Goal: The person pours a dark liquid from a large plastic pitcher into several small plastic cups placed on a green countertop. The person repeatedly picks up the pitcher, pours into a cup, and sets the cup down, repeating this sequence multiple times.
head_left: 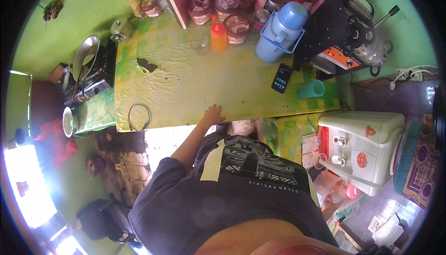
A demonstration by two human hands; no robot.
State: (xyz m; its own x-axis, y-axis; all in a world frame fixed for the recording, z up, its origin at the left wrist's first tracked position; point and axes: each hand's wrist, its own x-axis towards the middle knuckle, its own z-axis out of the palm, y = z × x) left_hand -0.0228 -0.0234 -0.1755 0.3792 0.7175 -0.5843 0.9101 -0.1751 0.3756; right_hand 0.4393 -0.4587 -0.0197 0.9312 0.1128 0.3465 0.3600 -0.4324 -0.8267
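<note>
My left hand [213,114] lies on the near edge of the table [186,92], fingers apart and nothing held. It touches the green and yellow checked plastic cover. To its left, a thin dark loop [140,117] lies at the table's edge. My right hand is not visible. Farther right on the table are a black phone [281,78] with its screen lit and a teal cup [311,89]. Beyond them stands a blue jug-shaped flask [282,32]. An orange squeeze bottle [218,35] and a clear glass [199,43] stand at the back.
Several round tubs, one being a brown and white tub [237,29], line the pink shelf. A stove [90,81] with a pan sits left. At right are a sealing machine [341,57] and a white water dispenser [362,148]. The cover has a torn patch [147,65].
</note>
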